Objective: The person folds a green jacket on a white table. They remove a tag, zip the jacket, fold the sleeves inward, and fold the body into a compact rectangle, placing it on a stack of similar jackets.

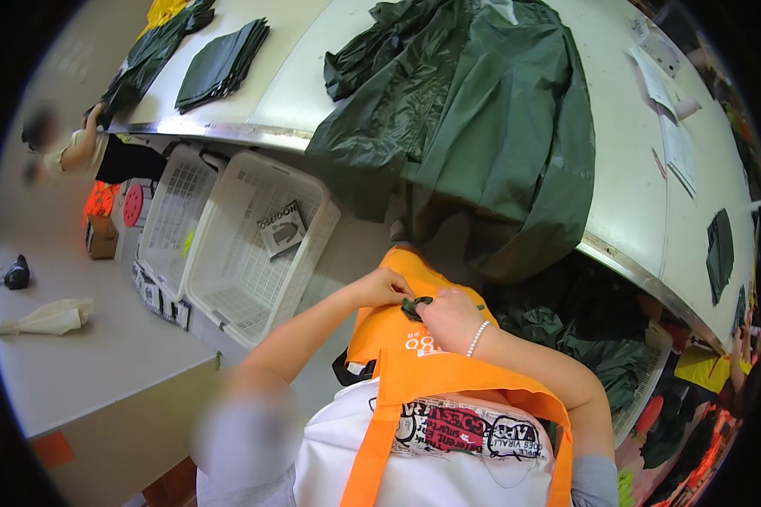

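Close to my orange apron (376,329), both hands meet over a small dark green piece of fabric (412,308). My left hand (381,288) is closed, its fingertips pinching at the piece's left end. Bent fingers of my right hand (451,320) grip the same piece from the other side; a beaded bracelet circles that wrist. Beyond my hands, a dark green raincoat (507,110) lies spread on the white table (292,76), its lower part hanging over the near edge.
White plastic baskets (258,245) stand left of me, one with a printed packet (282,230) inside. A stack of folded green pieces (222,66) lies on the table's left, papers (676,152) on its right. A co-worker (76,152) handles green fabric at far left. Green garments (583,346) fill a basket at right.
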Available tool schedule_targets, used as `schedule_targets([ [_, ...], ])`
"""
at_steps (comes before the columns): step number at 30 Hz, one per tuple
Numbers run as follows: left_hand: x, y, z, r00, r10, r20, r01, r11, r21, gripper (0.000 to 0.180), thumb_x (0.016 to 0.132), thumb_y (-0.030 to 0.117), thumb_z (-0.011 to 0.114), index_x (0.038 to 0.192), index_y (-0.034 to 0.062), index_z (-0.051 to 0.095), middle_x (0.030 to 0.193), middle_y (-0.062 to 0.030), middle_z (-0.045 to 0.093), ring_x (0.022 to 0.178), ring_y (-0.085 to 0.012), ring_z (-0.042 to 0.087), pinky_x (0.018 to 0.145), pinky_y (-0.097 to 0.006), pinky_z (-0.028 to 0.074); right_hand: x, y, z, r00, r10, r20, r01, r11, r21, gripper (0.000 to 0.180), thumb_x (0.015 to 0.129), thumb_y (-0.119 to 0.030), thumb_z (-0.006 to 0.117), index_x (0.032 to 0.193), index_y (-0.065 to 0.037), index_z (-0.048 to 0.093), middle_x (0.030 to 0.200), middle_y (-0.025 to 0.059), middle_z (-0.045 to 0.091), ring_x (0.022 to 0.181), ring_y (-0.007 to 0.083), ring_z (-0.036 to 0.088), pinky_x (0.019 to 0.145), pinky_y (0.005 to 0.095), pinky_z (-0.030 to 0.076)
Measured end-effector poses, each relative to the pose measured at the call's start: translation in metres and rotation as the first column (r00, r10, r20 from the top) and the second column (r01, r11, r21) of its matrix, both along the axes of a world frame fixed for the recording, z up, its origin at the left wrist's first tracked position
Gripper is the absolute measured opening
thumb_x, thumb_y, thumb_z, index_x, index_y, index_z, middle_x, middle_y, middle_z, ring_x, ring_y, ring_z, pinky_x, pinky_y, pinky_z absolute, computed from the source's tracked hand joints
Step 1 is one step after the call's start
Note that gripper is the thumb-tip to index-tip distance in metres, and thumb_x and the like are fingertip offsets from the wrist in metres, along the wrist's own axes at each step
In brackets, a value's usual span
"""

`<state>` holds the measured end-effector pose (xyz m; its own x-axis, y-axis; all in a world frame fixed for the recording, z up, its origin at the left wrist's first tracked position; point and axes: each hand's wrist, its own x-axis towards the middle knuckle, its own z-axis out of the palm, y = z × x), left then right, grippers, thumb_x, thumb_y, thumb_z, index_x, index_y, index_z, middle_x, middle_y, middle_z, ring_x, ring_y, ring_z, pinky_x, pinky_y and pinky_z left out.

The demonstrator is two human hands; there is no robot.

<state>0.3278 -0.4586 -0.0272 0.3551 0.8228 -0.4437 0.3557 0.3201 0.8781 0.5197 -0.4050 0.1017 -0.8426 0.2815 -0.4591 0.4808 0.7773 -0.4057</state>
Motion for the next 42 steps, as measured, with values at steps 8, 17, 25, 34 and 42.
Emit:
schedule_targets([
  [8,-0.002,0.06,0.028,0.97,0.0,-0.243,0.115,0.88,0.461,0.015,0.072,0.009,0.068,0.083,0.0005,0.069,0.075,-0.0134,0.064,0.068,-0.0268,0.063,0.063,-0.033,0.05,-0.01,0.018,-0.046,0.977,-0.176,-0.124,0.143,0.96,-0.242,0.029,0.087,-0.017,0.049,0.106,0.002,0.059,0.097,0.023,0.062,0.094,0.0347,0.06,0.087,0.0406,0.045],
  [17,-0.025,0.093,0.074,0.988,0.041,-0.146,0.055,0.798,0.6,0.009,0.072,0.007,0.068,0.078,0.0,0.067,0.074,-0.0128,0.064,0.067,-0.0288,0.062,0.06,-0.035,0.049,-0.081,0.073,-0.124,0.864,-0.462,0.199,0.466,0.586,-0.663,0.039,0.091,-0.024,0.038,0.113,0.002,0.058,0.122,0.0215,0.055,0.115,0.033,0.051,0.097,0.0389,0.039],
  [25,-0.063,0.101,0.054,0.957,0.201,-0.209,-0.09,0.891,0.446,0.012,0.072,0.011,0.071,0.079,0.001,0.068,0.072,-0.0138,0.063,0.062,-0.0264,0.061,0.056,-0.032,0.049,-0.121,0.078,-0.13,0.917,-0.38,0.123,0.353,0.625,-0.696,0.034,0.088,-0.018,0.042,0.113,0.001,0.058,0.118,0.0223,0.057,0.109,0.0346,0.053,0.094,0.0366,0.041],
  [34,-0.06,0.131,0.052,0.985,0.147,-0.093,-0.128,0.975,0.18,0.011,0.076,0.005,0.07,0.081,-0.0031,0.067,0.071,-0.0093,0.063,0.059,-0.0117,0.059,0.054,-0.024,0.047,-0.103,0.079,-0.079,0.807,-0.571,0.148,0.569,0.687,-0.452,0.077,0.089,-0.06,0.036,0.119,0.009,0.052,0.122,0.0296,0.051,0.112,0.0394,0.052,0.099,0.0428,0.037],
  [42,-0.021,0.181,0.055,0.945,0.072,-0.318,0.017,0.963,0.269,0.016,0.075,0.012,0.067,0.07,0.0,0.06,0.065,-0.0134,0.057,0.062,-0.0298,0.058,0.056,-0.035,0.046,-0.002,0.171,-0.007,0.904,-0.375,-0.204,0.108,0.662,-0.741,0.029,0.088,-0.027,0.058,0.086,0.001,0.067,0.084,0.0156,0.066,0.078,0.0272,0.064,0.072,0.0339,0.05],
])
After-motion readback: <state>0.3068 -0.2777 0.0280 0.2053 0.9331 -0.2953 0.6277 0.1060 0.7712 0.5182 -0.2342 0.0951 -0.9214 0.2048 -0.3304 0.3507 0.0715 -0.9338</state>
